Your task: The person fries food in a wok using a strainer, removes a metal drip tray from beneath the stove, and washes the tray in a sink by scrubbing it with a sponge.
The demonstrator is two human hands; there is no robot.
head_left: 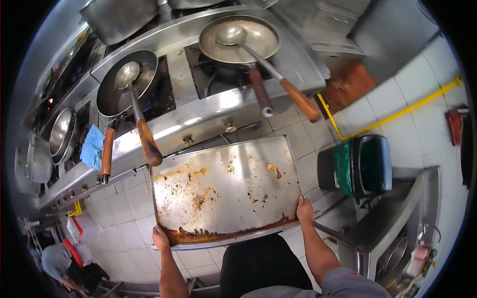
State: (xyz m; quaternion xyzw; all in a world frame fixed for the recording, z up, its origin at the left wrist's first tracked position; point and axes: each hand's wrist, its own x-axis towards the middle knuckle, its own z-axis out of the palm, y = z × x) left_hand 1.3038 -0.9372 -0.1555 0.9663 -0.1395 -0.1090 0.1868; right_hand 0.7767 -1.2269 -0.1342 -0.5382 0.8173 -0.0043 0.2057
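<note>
Stained metal tray gripped in both hands

The metal tray is in front of the person, over the tiled floor and near the front of the stove. Brown residue streaks its surface, thickest along the edge nearest the body. The left hand is closed on the near left corner, and the right hand is closed on the right side, close to the near corner. Both thumbs lie at the rim; the other fingers are mostly hidden (how far they curl beneath cannot be told). Both bare forearms reach forward from the body, set apart, the left one cut off by the lower border. On the stove, two pans each hold a ladle. A co-worker at lower left is small and hard to make out.
</note>
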